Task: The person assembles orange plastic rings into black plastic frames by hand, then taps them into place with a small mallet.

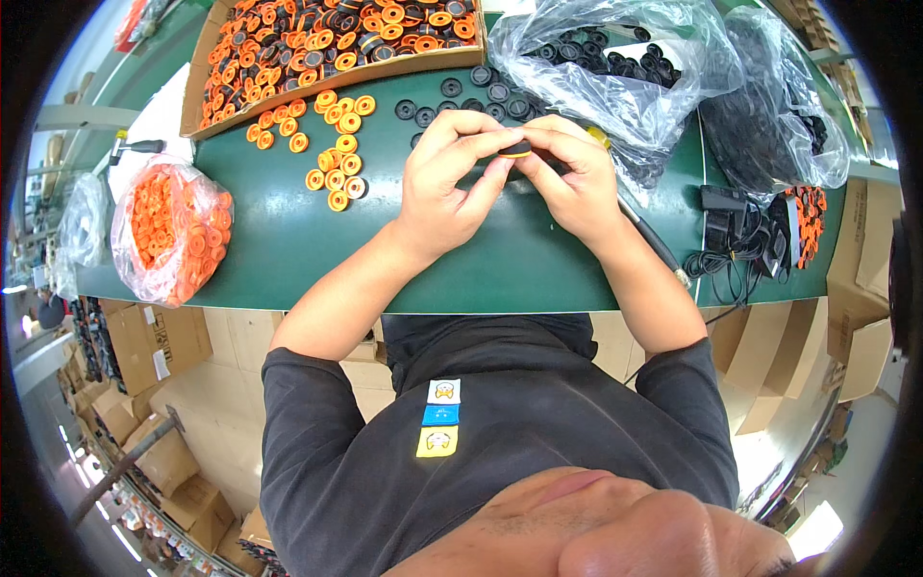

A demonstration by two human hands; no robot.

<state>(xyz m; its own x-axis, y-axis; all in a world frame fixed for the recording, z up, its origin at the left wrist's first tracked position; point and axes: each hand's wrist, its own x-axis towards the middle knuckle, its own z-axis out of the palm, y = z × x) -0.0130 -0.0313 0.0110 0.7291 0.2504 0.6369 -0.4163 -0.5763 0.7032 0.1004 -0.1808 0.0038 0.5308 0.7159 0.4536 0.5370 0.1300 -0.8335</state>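
Head view: a black-and-orange disc is grasped by the fingers of left hand and right hand above the far half of the green table. Open room is offered toward the near edge; the far side is bounded by a cardboard box, orange rings, black discs and a clear bag.

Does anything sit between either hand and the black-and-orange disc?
Nothing visible does: fingertips of the left hand and right hand pinch the black-and-orange disc directly. The loose black discs lie beyond the hands on the green tabletop.
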